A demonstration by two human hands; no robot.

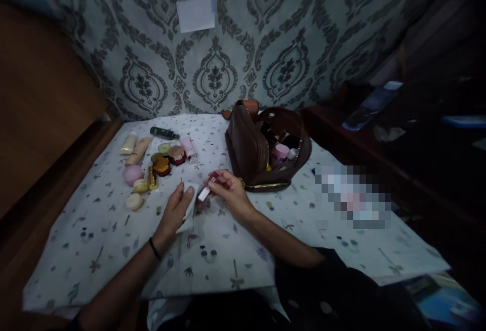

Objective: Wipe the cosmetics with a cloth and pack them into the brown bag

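Your left hand (176,205) pinches white cloth (187,219), your right hand (232,195) a reddish container (204,192); jars (161,165) are out at left, others (281,151) still in the bag (244,143).

A small, glossy dark-red item (204,193) with a pale rectangular patch is gripped in the right hand (232,194), slanting from near left to far right. Just left, a soft white cloth (187,215) drapes from the left hand (176,206).

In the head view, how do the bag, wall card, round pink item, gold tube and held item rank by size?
Bag
Wall card
Round pink item
Gold tube
Held item: partly covered, unsure.
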